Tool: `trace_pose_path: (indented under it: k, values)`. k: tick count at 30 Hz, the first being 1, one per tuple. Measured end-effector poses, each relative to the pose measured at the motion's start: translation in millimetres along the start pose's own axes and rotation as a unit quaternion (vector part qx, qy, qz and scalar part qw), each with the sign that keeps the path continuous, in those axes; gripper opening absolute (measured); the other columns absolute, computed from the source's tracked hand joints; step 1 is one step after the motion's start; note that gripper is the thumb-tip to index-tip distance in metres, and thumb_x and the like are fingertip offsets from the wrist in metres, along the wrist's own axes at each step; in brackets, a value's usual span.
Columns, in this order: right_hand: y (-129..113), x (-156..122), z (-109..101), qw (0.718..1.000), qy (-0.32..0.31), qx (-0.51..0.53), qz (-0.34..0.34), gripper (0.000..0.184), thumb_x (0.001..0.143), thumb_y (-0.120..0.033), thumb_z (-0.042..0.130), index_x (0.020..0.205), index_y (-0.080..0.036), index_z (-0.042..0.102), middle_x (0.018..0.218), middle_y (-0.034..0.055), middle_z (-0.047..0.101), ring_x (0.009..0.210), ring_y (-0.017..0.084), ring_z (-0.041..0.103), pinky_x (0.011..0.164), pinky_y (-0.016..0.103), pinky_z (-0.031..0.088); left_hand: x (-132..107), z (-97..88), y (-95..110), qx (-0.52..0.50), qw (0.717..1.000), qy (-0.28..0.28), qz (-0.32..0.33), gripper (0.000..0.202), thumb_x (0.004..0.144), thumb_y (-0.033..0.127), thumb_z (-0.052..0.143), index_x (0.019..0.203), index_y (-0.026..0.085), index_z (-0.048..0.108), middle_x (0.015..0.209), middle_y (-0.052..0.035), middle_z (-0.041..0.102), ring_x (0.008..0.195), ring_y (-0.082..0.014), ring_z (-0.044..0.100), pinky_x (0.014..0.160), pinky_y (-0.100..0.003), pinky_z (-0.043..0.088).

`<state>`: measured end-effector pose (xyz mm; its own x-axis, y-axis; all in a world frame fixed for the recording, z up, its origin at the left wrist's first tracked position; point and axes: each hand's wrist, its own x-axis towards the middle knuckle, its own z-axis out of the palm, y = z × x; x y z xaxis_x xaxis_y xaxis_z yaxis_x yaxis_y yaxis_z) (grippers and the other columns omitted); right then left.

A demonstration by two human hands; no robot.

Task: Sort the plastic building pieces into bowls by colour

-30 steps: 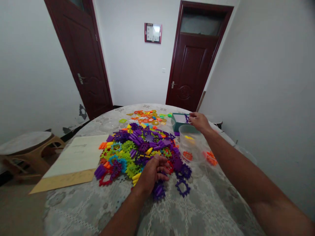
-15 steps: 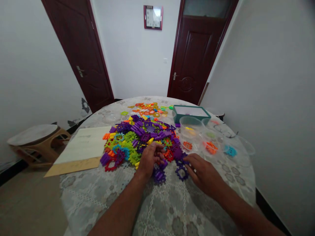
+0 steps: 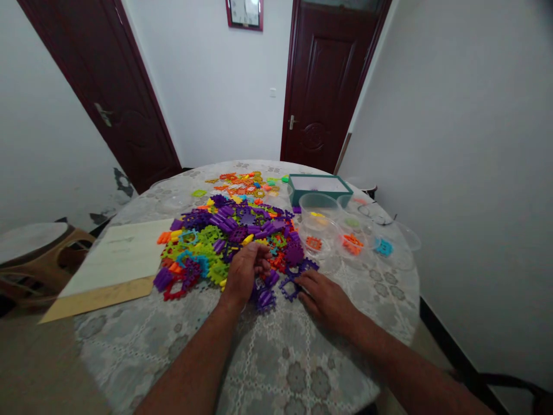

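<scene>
A heap of colourful plastic gear-shaped building pieces lies in front of me. My left hand rests at its near edge, palm turned inward. Its fingers are loosely curled and apart, with nothing visible between them. Just below those fingers sit several purple pieces. My right hand is low over the cloth, with its fingertips and thumb closed at the edge of a dark purple gear piece. Part of that grip is hidden. A solid purple gear lies beyond it at the heap's right side.
Clear plastic tubs holding a few pieces stand to the right, before a green-edged box. Orange and yellow pieces lie at the back. A paper sheet is on the left of the round table.
The view has tilted down and turned right. My right hand has moved left with the dark purple gear piece, nearer to my left hand. My left hand stays by the heap.
</scene>
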<state>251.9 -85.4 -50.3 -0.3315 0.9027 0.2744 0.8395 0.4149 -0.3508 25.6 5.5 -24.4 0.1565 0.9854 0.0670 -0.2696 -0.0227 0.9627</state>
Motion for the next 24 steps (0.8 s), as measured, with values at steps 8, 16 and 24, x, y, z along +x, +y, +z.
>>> trace_pose_path:
  k: [8,16,24]
  values:
    - [22,-13,8,0.982,0.103,-0.106,0.117,0.029,0.100,-0.021,0.053,0.125,-0.018,0.068,0.135,0.0175,0.063,0.119,0.031,0.065,0.101,0.048,0.057,-3,2.0,3,0.042,0.998,-0.029,0.022,0.053,0.096,0.065,0.051,0.096,0.015,0.068,0.088,-0.0079,0.070,0.066,-0.0153,0.064,0.058,-0.029,0.055]
    - [19,-11,16,0.994,0.104,-0.031,0.008,0.031,0.098,-0.014,0.055,0.125,-0.022,0.069,0.127,0.0126,0.070,0.116,0.027,0.065,0.104,0.048,0.056,-2,2.0,2,0.061,0.998,-0.024,0.025,0.051,0.099,0.063,0.047,0.096,0.015,0.067,0.087,-0.0071,0.070,0.067,-0.0163,0.064,0.060,-0.030,0.054]
    - [16,-8,14,0.991,0.130,-0.028,-0.002,0.031,0.094,-0.013,0.059,0.123,-0.018,0.068,0.126,0.0161,0.069,0.113,0.030,0.063,0.099,0.053,0.055,-7,-2.4,10,0.358,0.912,-0.075,0.182,0.032,0.102,0.047,0.052,0.105,0.019,0.067,0.097,-0.0074,0.071,0.090,-0.0224,0.067,0.086,-0.039,0.053]
